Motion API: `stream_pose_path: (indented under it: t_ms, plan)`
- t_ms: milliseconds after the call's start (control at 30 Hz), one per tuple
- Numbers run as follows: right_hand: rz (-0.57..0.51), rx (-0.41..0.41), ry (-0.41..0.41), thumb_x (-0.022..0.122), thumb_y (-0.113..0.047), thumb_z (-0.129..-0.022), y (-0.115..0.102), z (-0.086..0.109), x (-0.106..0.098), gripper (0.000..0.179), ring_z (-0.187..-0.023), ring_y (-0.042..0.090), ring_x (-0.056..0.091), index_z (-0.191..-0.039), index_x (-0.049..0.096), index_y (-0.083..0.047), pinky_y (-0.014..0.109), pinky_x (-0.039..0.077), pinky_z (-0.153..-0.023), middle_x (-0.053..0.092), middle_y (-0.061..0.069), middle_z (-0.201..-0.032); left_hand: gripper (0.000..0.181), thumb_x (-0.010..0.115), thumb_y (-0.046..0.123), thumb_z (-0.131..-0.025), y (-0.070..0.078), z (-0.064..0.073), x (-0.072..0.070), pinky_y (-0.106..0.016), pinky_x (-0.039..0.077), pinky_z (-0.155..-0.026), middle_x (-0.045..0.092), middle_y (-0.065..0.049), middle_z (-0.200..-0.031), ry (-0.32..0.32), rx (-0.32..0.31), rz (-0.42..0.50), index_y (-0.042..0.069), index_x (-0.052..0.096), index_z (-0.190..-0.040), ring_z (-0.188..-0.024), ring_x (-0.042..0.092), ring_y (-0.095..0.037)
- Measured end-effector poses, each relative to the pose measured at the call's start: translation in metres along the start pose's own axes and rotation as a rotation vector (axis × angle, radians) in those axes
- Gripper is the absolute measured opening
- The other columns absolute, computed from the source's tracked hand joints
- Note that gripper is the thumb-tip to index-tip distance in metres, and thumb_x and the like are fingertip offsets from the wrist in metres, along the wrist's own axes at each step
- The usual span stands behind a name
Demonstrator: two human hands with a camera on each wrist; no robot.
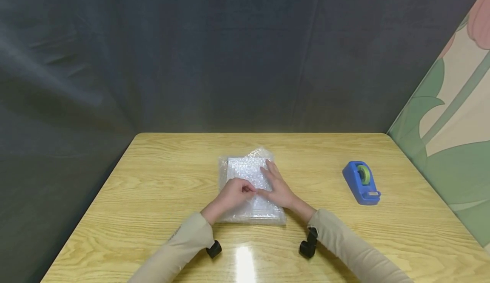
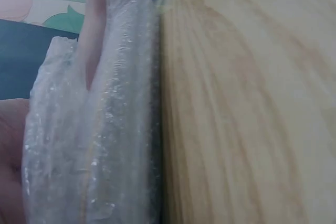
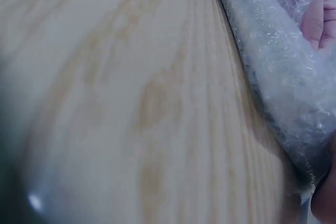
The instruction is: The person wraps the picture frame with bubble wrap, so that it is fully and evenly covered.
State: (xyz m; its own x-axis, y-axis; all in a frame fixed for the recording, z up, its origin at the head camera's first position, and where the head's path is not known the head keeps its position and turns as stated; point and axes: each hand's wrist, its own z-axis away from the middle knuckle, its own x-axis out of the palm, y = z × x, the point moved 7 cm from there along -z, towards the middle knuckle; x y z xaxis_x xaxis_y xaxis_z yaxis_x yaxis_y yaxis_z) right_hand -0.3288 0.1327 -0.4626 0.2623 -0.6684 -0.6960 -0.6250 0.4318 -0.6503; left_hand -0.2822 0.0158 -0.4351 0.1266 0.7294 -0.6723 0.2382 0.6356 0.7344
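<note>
A flat rectangular item wrapped in clear bubble wrap (image 1: 237, 168) lies on the wooden table in front of me. My left hand (image 1: 235, 193) is over its middle, fingers curled, thumb and index finger pinching at the wrap near my right thumb. What exactly lies between those fingertips is too small to make out. My right hand (image 1: 281, 191) rests on the package's right side with its fingers spread. In the left wrist view, a fold of bubble wrap (image 2: 58, 129) stands a little raised beside the hand. The right wrist view shows the thick wrapped edge (image 3: 278, 72) against the tabletop.
A blue tape dispenser (image 1: 356, 185) with a green roll stands to the right on the table (image 1: 160, 176). Dark curtain (image 1: 229, 53) hangs behind and to the left. A floral panel (image 1: 451, 147) borders the right side.
</note>
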Motion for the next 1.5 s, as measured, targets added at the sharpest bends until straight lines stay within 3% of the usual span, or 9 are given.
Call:
stream_pose_path:
  t_ms: [200,367,700,800,900,1067,1167,1300,1500]
  plan:
    - [0.014,0.021,-0.010,0.066,-0.026,-0.079,0.001,0.000,0.001,0.077,-0.137,0.034,-0.001,-0.139,0.028,0.004,0.054,0.007,-0.108,0.002,0.016,-0.151,0.014,0.070,0.026,-0.078,-0.002,0.004,0.004,-0.018,0.049,-0.063,0.062,0.006,-0.076,0.002,-0.027,0.005,0.013,0.066,-0.081,-0.068,0.055,-0.006]
    - [0.029,0.014,-0.009,0.067,-0.027,-0.079,-0.001,-0.001,0.001,0.077,-0.137,0.036,0.000,-0.138,0.028,0.005,0.055,0.008,-0.108,0.002,0.019,-0.150,0.026,0.073,0.037,-0.073,-0.002,0.009,0.007,-0.018,0.049,-0.066,0.062,0.008,-0.077,-0.081,-0.012,0.027,0.014,0.065,-0.083,-0.070,0.057,-0.005]
    - [0.025,0.058,-0.047,0.073,-0.034,-0.071,0.002,-0.001,0.002,0.091,-0.138,0.031,-0.004,-0.140,0.026,0.003,0.051,0.007,-0.109,-0.001,0.015,-0.151,0.018,0.074,0.024,-0.074,0.004,0.016,0.004,-0.018,0.048,-0.071,0.062,0.009,-0.082,-0.201,0.047,0.017,0.013,0.066,-0.085,-0.076,0.056,-0.005]
    - [0.026,0.060,-0.058,0.074,-0.033,-0.070,0.003,-0.002,0.003,0.092,-0.138,0.031,-0.005,-0.140,0.026,0.004,0.051,0.007,-0.109,-0.001,0.015,-0.151,0.016,0.071,0.020,-0.078,0.003,0.017,-0.001,-0.020,0.050,-0.074,0.064,0.005,-0.087,-0.145,0.070,0.031,0.011,0.066,-0.089,-0.081,0.058,-0.009]
    - [0.024,0.071,-0.066,0.075,-0.034,-0.070,0.005,-0.002,0.004,0.093,-0.138,0.031,-0.005,-0.140,0.026,0.003,0.051,0.007,-0.109,-0.001,0.015,-0.151,0.020,0.069,0.017,-0.080,-0.003,0.018,-0.016,-0.028,0.050,-0.082,0.063,-0.002,-0.100,0.009,0.074,-0.001,0.008,0.065,-0.097,-0.096,0.058,-0.017]
    - [0.016,0.086,-0.076,0.075,-0.037,-0.070,0.005,-0.001,0.003,0.095,-0.138,0.030,-0.006,-0.140,0.025,0.003,0.051,0.005,-0.110,-0.002,0.015,-0.151,0.063,0.074,0.020,-0.074,-0.027,0.025,-0.042,-0.048,0.034,-0.101,0.039,-0.017,-0.137,0.263,-0.060,-0.079,0.003,0.047,-0.128,-0.126,0.034,-0.034]
    - [0.018,0.086,-0.075,0.074,-0.036,-0.070,0.004,0.000,0.003,0.094,-0.138,0.030,-0.006,-0.140,0.025,0.003,0.050,0.005,-0.110,-0.002,0.015,-0.151,0.088,0.075,0.022,-0.073,-0.048,0.029,-0.041,-0.050,0.026,-0.105,0.022,-0.024,-0.145,0.280,-0.194,0.068,-0.002,0.023,-0.141,-0.131,0.024,-0.039]
    - [0.016,0.087,-0.072,0.074,-0.036,-0.071,0.005,0.000,0.003,0.093,-0.138,0.030,-0.005,-0.140,0.026,0.004,0.050,0.005,-0.110,-0.001,0.016,-0.151,0.094,0.070,0.020,-0.078,-0.066,0.035,-0.027,-0.047,0.020,-0.109,0.012,-0.025,-0.147,0.285,-0.319,0.352,-0.004,0.006,-0.143,-0.133,0.016,-0.040]
    - [0.002,0.080,-0.075,0.073,-0.037,-0.072,0.005,-0.001,0.004,0.092,-0.138,0.030,-0.006,-0.140,0.026,0.003,0.051,0.004,-0.110,-0.001,0.015,-0.151,0.086,0.064,0.013,-0.083,-0.063,0.038,-0.016,-0.045,0.010,-0.111,0.007,-0.025,-0.148,0.363,-0.310,0.517,-0.004,0.005,-0.143,-0.136,0.007,-0.037]
